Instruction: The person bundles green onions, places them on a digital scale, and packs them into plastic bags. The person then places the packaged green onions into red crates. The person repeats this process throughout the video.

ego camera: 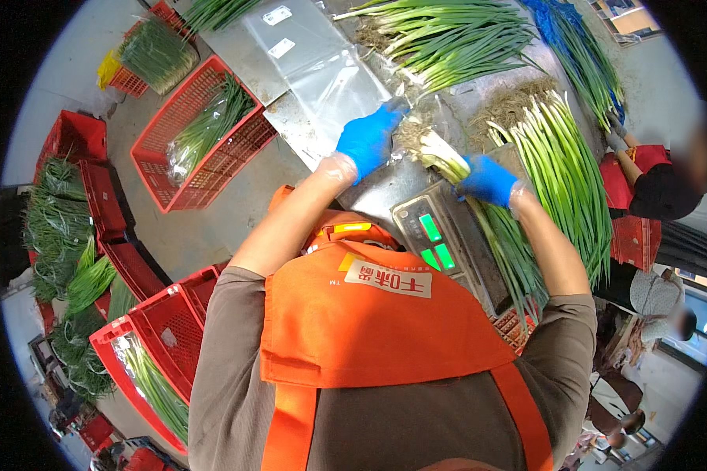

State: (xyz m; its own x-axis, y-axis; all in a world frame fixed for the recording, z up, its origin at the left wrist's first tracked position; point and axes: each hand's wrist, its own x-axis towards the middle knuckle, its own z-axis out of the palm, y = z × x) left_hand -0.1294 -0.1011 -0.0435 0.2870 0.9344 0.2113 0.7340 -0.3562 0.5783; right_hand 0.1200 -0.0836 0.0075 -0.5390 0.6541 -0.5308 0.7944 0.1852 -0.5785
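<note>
My right hand [488,180], in a blue glove, grips a bunch of green onions [445,154] around the white stems. The bunch's roots point toward my left hand, and its leaves [509,253] trail back under my right forearm. My left hand [365,140], also gloved in blue, is beside the roots, its dirty fingertips over loose trimmings and clear film. Blur hides whether those fingers hold anything. Below the bunch sits a digital scale [427,226] with lit green displays. Flat clear plastic bags [330,76] with white labels lie beyond my left hand.
Green onion piles [453,41] [565,176] cover the table's far side and right. Red crates [206,135] [153,347] holding bagged green onions stand at left. A co-worker [648,176] handles onions on blue plastic [557,35] at far right.
</note>
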